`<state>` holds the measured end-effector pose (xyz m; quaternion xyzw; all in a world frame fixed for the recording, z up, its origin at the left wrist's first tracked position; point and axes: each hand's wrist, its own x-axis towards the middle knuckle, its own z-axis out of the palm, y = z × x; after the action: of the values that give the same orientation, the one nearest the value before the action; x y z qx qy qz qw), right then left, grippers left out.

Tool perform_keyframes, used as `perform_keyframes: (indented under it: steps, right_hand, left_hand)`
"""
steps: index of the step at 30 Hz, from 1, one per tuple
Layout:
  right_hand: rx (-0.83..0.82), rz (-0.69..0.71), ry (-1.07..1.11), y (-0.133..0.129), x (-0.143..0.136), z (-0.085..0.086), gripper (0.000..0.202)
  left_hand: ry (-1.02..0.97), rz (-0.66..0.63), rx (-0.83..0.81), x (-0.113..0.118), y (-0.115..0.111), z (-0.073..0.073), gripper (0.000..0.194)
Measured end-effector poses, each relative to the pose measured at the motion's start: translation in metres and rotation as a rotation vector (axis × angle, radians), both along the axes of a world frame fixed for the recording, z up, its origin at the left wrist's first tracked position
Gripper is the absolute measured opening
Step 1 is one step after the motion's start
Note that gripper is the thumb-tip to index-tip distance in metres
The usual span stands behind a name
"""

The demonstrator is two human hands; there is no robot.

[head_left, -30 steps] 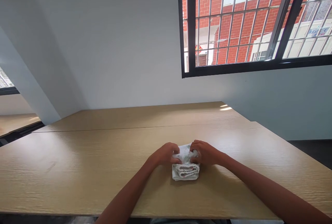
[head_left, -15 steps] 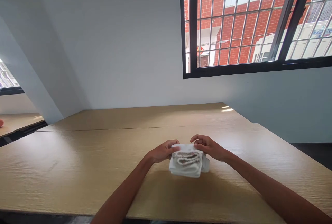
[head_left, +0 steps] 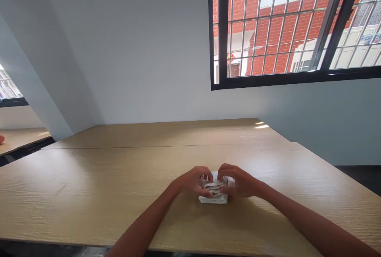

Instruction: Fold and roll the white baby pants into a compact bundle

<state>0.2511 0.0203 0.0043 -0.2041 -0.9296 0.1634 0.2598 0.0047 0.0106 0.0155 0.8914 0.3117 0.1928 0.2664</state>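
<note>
A small folded white cloth (head_left: 214, 199) lies on the wooden tabletop in front of me, with a bunched, ruffled trim (head_left: 213, 187) in white and brown on top. My left hand (head_left: 195, 183) curves round its left side, thumb in front and fingers over the far part. From the right, my right hand (head_left: 238, 181) holds it in a similar way, fingers bent at the back and thumb nearer me. Both hands cover much of the cloth, and the fingertips are partly hidden in it.
The pale wooden table (head_left: 104, 193) reaches back to a grey wall (head_left: 149, 50). A barred window (head_left: 276, 30) with a black frame is at upper right. A round orange-red thing (head_left: 1, 139) sits on another surface at far left.
The cloth has come down onto the table. Both hands have moved toward me and closer together, curling over the cloth and its trim.
</note>
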Motion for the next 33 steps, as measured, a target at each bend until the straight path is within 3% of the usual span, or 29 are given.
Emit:
perform_keyframes:
  steps: [4, 10, 18, 21, 24, 28, 33]
  right_hand:
    - [0.176, 0.052, -0.095, -0.008, -0.007, -0.003, 0.015]
    - [0.326, 0.010, -0.167, 0.002, -0.002, -0.006, 0.025]
    - [0.450, 0.045, -0.152, -0.003, -0.004, -0.013, 0.014]
    - [0.484, 0.061, -0.145, -0.007, -0.009, -0.015, 0.008]
    - [0.538, 0.060, -0.167, -0.009, -0.012, -0.016, 0.015]
    - [0.540, 0.048, -0.169, -0.012, -0.014, -0.013, 0.019]
    - [0.446, 0.135, -0.125, -0.017, -0.014, -0.008, 0.014]
  left_hand:
    - [-0.008, -0.012, -0.034, 0.001, -0.001, -0.003, 0.037]
    - [-0.002, -0.039, -0.079, 0.000, 0.001, -0.002, 0.041]
    - [-0.035, 0.108, -0.122, 0.008, -0.006, -0.005, 0.026]
    - [-0.032, 0.109, -0.083, 0.009, -0.007, -0.005, 0.019]
    - [-0.034, 0.081, -0.065, 0.009, -0.006, -0.006, 0.013]
    - [-0.052, 0.096, -0.061, 0.007, -0.001, -0.011, 0.011]
    - [-0.054, 0.098, -0.043, 0.006, 0.003, -0.018, 0.008]
